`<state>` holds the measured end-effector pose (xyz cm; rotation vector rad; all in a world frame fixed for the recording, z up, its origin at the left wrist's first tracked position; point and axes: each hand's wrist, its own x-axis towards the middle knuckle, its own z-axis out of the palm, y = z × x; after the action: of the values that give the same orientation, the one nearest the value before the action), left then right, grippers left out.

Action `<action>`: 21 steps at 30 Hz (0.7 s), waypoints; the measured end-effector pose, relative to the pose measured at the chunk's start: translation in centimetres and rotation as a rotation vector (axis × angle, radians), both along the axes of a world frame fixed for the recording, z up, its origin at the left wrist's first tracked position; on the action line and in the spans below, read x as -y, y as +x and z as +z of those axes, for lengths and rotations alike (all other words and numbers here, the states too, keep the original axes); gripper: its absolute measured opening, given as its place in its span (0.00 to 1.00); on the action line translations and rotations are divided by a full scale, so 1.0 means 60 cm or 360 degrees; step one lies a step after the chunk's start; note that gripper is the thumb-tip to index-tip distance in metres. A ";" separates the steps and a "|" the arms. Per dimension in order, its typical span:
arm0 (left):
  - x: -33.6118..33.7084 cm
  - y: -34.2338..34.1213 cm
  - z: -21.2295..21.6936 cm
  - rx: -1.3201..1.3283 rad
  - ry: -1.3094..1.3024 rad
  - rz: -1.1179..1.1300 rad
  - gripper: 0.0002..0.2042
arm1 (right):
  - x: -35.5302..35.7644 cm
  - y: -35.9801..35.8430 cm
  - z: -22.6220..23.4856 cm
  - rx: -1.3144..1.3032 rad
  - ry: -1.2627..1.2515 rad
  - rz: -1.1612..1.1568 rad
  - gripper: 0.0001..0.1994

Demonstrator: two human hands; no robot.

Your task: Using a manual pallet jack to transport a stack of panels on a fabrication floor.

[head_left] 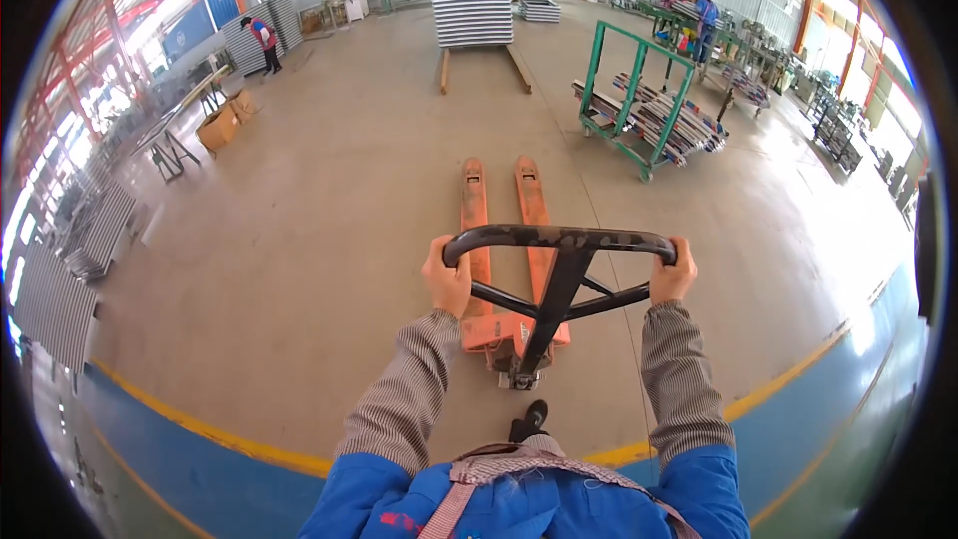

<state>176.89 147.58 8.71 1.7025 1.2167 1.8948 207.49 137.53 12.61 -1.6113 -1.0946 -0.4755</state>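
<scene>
Both my hands grip the black looped handle (559,237) of an orange pallet truck. My left hand (446,277) is wrapped round the handle's left end, and my right hand (675,271) round its right end. The handle's shaft slopes down to the truck's orange body (487,331) in front of my feet. Two orange forks (534,202) point away from me, low over the floor, with nothing on them. Ahead of the forks, a tall stack of grey-white corrugated panels (472,10) rests on two wooden beams (519,70).
A green wheeled rack (654,155) with long metal profiles stands at right. Cardboard boxes (218,128) and trestles are at left, near more stacked panels (50,294). A person (265,44) stands back left; others work at benches back right. A yellow line (215,429) borders blue floor.
</scene>
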 end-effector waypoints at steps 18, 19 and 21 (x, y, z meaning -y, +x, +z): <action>-0.665 0.130 -0.007 0.0017 -0.0217 0.0402 0.05 | -0.719 0.142 0.009 0.0015 0.0041 0.0312 0.14; -0.709 0.138 -0.003 0.0001 -0.0220 0.0411 0.05 | -0.756 0.149 0.013 0.0041 0.0050 0.0313 0.15; -0.787 0.160 -0.003 -0.0018 -0.0144 0.0405 0.06 | -0.831 0.162 0.013 0.0050 0.0055 0.0296 0.15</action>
<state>186.48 194.80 8.55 1.5764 1.5629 1.9372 217.22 187.41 13.37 -1.4596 -1.2401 -0.3950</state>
